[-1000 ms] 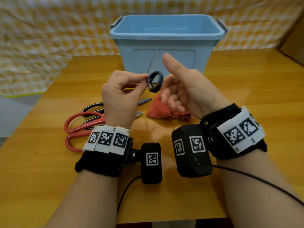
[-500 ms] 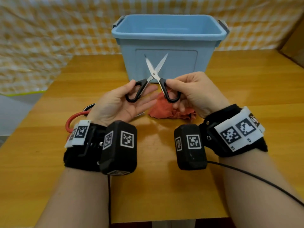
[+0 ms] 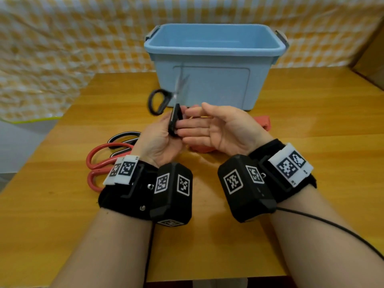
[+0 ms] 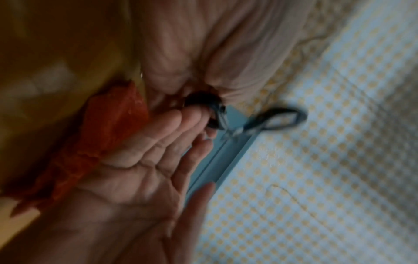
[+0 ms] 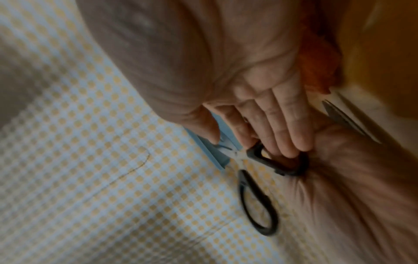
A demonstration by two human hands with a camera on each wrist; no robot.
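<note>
A pair of black-handled scissors (image 3: 159,100) is up in the air in front of the bin, blades blurred and pointing up. My left hand (image 3: 164,132) grips one handle loop between thumb and fingers. The other loop (image 4: 278,119) hangs free to the left. My right hand (image 3: 209,125) lies palm up with straight fingers (image 5: 285,121), their tips touching the held loop (image 5: 282,164). It holds nothing.
A light blue plastic bin (image 3: 214,50) stands behind the hands on the wooden table (image 3: 311,113). A crumpled red cloth (image 3: 265,122) lies under the right hand. Red-handled scissors (image 3: 99,156) and a second dark-handled pair (image 3: 122,136) lie left of my left wrist.
Half a second ago each hand held one handle with the blades spread. The right hand has let go and turned palm up; the scissors have swung left in the left hand.
</note>
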